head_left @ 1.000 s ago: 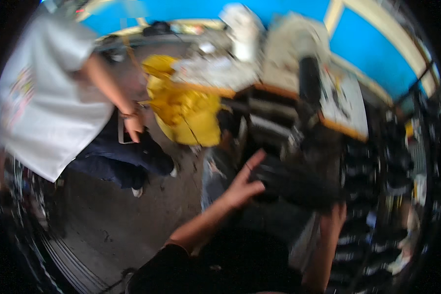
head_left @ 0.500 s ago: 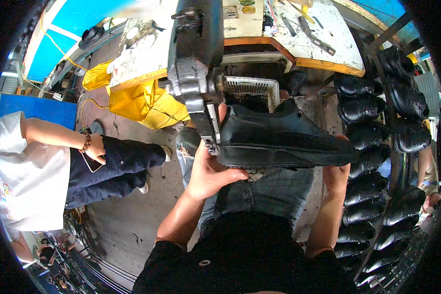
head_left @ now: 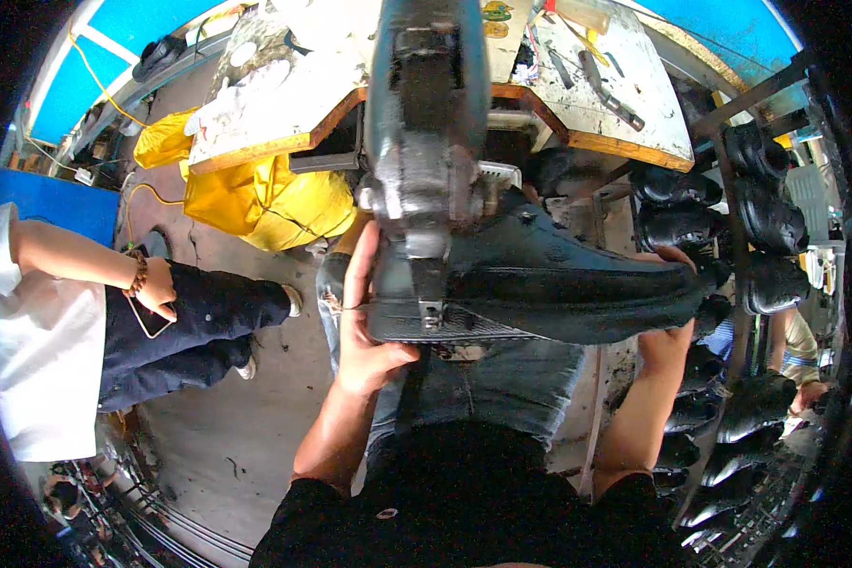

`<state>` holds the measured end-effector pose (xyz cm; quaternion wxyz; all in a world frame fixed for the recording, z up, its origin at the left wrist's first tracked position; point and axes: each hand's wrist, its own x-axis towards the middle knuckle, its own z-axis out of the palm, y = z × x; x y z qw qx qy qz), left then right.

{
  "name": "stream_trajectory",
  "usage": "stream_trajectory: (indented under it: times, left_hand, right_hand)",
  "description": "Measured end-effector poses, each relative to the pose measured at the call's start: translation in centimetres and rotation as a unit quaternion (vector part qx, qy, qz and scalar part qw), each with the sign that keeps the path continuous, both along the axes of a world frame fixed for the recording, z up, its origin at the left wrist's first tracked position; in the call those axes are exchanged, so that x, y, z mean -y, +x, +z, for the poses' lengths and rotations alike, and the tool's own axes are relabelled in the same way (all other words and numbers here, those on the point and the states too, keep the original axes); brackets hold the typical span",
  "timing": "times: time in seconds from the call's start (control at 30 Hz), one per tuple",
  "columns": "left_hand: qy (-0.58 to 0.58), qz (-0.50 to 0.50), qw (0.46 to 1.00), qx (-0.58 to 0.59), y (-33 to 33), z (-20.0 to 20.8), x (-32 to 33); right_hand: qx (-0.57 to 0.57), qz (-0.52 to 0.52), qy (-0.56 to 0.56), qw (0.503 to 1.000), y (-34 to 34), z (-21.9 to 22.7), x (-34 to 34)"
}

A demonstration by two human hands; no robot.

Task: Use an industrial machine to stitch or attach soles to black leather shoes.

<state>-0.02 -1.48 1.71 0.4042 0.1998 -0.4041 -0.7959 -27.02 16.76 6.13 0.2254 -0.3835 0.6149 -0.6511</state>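
A black shoe [head_left: 559, 284] is held sideways in front of me, its heel at the left and its toe at the right. My left hand [head_left: 362, 346] grips the heel end, thumb along the sole's lower edge and fingers up behind it. Around the toe, my right hand [head_left: 667, 331] is closed, with its fingertips showing above the upper. The dark arm of a machine [head_left: 426, 151], which looks like a sole-stitching machine, comes down across the shoe. Its narrow metal tip [head_left: 433, 314] meets the side of the sole near the heel; the exact contact is blurred.
A white worktable [head_left: 625, 104] with a hammer-like tool [head_left: 608, 90] stands beyond the machine. Racks of black shoes [head_left: 767, 284] are close on the right. Yellow sacking [head_left: 275, 204] hangs under the table's left part. A person [head_left: 47, 322] holding a phone stands at left.
The shoe has slid left relative to the machine tip, which now sits farther from the heel end. My left hand has moved left with it. The view has shifted slightly.
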Motion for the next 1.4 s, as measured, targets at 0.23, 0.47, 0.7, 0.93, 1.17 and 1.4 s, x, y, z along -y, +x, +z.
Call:
stream_trajectory:
  times: [0.23, 0.47, 0.7, 0.93, 1.17, 1.4]
  left_hand:
    - [-0.020, 0.026, 0.999, -0.004, 3.2, 0.2, 2.4]
    - [0.027, 0.041, 0.998, -0.034, 6.4, -1.3, 4.5]
    - [0.060, 0.019, 0.995, -0.075, 8.6, -3.1, 5.2]
    - [-0.027, 0.117, 0.991, 0.056, 9.6, -3.5, 5.3]
    - [-0.581, 0.201, 0.707, 0.349, 7.0, 3.9, 3.9]
    - [-0.610, 0.012, 0.690, 0.390, 1.3, 9.4, 3.4]
  right_hand:
    - [0.083, 0.046, 0.043, 0.995, 2.2, -2.8, 2.6]
    - [0.133, 0.129, 0.018, 0.983, 5.2, -3.2, 5.8]
    - [0.103, 0.163, 0.021, 0.981, 6.7, -3.0, 7.1]
    - [0.159, 0.168, 0.029, 0.972, 8.5, -2.5, 8.6]
    - [0.059, 0.153, 0.049, 0.985, 9.8, -2.2, 9.3]
    - [-0.196, 0.148, 0.125, 0.961, 10.2, 1.0, 9.5]
